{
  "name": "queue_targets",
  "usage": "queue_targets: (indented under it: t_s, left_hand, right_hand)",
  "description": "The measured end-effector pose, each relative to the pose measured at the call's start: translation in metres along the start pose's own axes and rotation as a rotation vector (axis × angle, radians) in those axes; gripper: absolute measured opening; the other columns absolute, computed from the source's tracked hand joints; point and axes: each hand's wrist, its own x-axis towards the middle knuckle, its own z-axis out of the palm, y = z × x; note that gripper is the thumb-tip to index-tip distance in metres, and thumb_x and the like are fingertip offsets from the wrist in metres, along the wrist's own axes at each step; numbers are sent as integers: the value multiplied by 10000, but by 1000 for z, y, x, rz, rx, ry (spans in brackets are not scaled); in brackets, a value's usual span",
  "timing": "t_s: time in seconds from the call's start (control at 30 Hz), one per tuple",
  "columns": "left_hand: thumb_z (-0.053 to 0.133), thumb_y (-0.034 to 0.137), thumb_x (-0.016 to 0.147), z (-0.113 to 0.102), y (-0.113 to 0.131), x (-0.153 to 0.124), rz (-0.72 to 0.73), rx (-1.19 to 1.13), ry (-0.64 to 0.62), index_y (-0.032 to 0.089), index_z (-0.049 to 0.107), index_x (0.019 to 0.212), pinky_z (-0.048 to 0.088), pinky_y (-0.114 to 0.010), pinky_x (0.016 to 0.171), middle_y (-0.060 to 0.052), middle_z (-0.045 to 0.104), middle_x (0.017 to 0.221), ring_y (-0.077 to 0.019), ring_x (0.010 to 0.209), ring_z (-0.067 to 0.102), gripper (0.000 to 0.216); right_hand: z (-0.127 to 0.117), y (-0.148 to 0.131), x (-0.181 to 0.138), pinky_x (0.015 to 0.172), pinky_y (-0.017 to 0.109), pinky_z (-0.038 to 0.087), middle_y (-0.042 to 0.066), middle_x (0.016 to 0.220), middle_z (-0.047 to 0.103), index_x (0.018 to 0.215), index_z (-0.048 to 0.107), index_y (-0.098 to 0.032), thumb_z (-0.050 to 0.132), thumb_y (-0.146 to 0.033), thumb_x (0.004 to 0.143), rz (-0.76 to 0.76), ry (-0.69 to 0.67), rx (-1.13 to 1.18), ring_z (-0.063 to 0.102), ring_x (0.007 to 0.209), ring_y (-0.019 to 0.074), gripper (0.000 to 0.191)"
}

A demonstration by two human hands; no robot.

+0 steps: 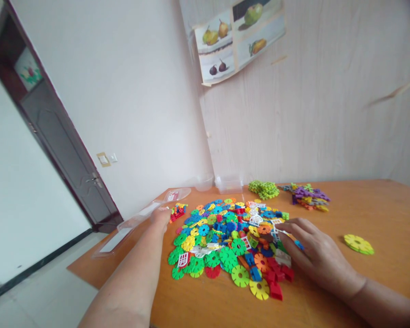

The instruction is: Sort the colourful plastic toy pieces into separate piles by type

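Observation:
A heap of plastic building pieces (228, 259) lies in the middle of the table, with slotted discs, small blocks and white lattice pieces mixed together. My right hand (316, 257) is at the heap's right side, its fingers curled. Bits of white and blue show between thumb and fingers, but what they belong to is unclear. Beyond the heap's left edge, my left hand (160, 219) reaches out beside a small cluster of red, orange and blue pieces (178, 212). Its fingertips are small and mostly hidden, so I cannot tell whether they grip anything.
Clear plastic containers (229, 184) stand against the wall, with clear lids (118, 237) along the table's left edge. At the back right are green pieces (263, 189) and a purple and yellow pile (310, 197). Yellow-green discs (358, 243) lie at right.

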Motion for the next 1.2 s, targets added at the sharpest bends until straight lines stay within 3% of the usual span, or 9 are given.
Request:
queue_targets:
  t_s: [0.1, 0.23, 0.4, 0.53, 0.7, 0.8, 0.87, 1.03, 1.2]
  left_hand:
    - [686, 276, 769, -1, -1, -1, 23, -25, 64, 154, 676, 752, 503, -293, 642, -66, 708, 745, -223, 755, 682, 123]
    - [661, 247, 687, -7, 1, -10, 47, -74, 150, 175, 660, 681, 468, -297, 591, -77, 705, 698, -241, 706, 661, 72]
    - [613, 271, 676, -4, 19, -34, 139, -212, 200, 179, 677, 744, 468, -289, 607, -49, 687, 704, -221, 715, 635, 132]
    - [593, 333, 716, 11, 52, -62, 234, -409, 190, 168, 687, 899, 485, -267, 661, -46, 707, 837, -187, 781, 635, 263]
    - [624, 400, 724, 24, 105, -122, 308, -617, 57, 170, 685, 991, 469, -236, 666, -45, 713, 911, -154, 809, 647, 358]
    - [692, 395, 693, 29, 131, -170, 261, -870, -137, 180, 681, 996, 445, -234, 671, -46, 712, 941, -145, 820, 643, 371]
    - [699, 416, 719, 36, 140, -201, 299, -902, -291, 183, 681, 973, 448, -240, 688, -47, 712, 942, -145, 825, 645, 346]
    - [619, 369, 829, 64, 130, -246, 558, -697, -550, 192, 662, 957, 499, -292, 800, -46, 713, 900, -166, 861, 655, 224]
    - [564, 286, 869, 82, 106, -251, 901, -305, -623, 229, 689, 914, 501, -314, 873, -28, 725, 943, -182, 921, 661, 144]
  right_hand:
    - [1, 2, 0, 832, 372, 514, 106, 1083, 641, 1123, 632, -229, 481, -319, 973, 11, -12, 1, 620, 999, 242, 231]
    - [1, 2, 1, 827, 373, 512, 104, 1068, 640, 1118, 635, -227, 480, -324, 971, 22, -28, 6, 620, 982, 240, 235]
    - [-1, -2, 3, 823, 374, 505, 98, 1043, 641, 1084, 645, -222, 471, -319, 974, 36, -23, 10, 615, 965, 238, 227]
    - [-2, -4, 4, 820, 375, 502, 95, 1029, 642, 1091, 651, -220, 465, -321, 973, 61, -23, -1, 613, 955, 242, 243]
    - [-1, -1, 4, 811, 355, 503, 97, 1004, 637, 1091, 643, -206, 438, -293, 976, 86, -18, 17, 615, 938, 234, 250]
    - [1, 2, 4, 823, 347, 497, 96, 1011, 640, 1111, 626, -202, 420, -264, 976, 105, -2, 46, 615, 955, 231, 254]
    - [3, 4, 4, 844, 350, 490, 95, 1033, 647, 1157, 603, -199, 411, -249, 974, 133, 24, 61, 613, 982, 231, 270]
    - [-1, 7, 5, 852, 343, 476, 91, 1036, 661, 1147, 603, -190, 410, -244, 961, 231, 14, 68, 613, 987, 225, 273]
    - [-15, 4, 8, 795, 310, 448, 62, 947, 646, 996, 670, -217, 497, -281, 909, 287, -172, -37, 603, 931, 212, 203]
